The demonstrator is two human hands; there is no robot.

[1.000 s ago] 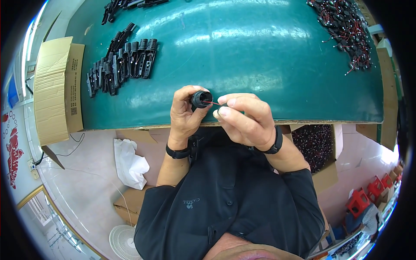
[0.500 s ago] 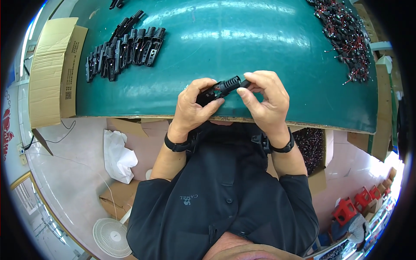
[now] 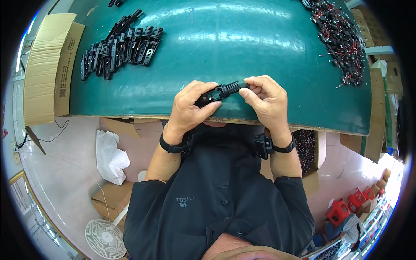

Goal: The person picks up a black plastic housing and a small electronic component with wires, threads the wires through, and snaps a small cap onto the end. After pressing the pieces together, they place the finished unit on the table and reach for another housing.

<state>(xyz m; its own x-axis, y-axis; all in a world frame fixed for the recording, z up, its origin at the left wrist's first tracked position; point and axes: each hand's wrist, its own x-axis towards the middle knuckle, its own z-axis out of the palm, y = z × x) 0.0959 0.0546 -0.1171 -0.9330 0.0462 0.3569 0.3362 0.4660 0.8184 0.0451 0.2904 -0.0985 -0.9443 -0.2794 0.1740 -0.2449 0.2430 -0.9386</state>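
My left hand (image 3: pixel 187 105) is wrapped round a black plastic housing (image 3: pixel 229 89) with a ribbed, comb-like end. That end points up and to the right, and the body lies partly hidden in my palm. My right hand (image 3: pixel 269 102) pinches a small dark piece (image 3: pixel 245 86) between thumb and fingers, right at the ribbed tip. It looks to be touching the tip; what kind of part it is cannot be made out. Both hands are just above the near edge of the green table (image 3: pixel 208 56).
Several similar black housings (image 3: pixel 125 47) lie in rows at the table's left. A heap of small black round parts with red wires (image 3: pixel 340 43) is at the far right. A cardboard box (image 3: pixel 43 65) borders the left edge; below are a white fan (image 3: pixel 104 239) and a white bag (image 3: pixel 110 158).
The small piece in my right hand has come up against the ribbed end of the housing. My right fingers have closed in, and the housing has tilted a little.
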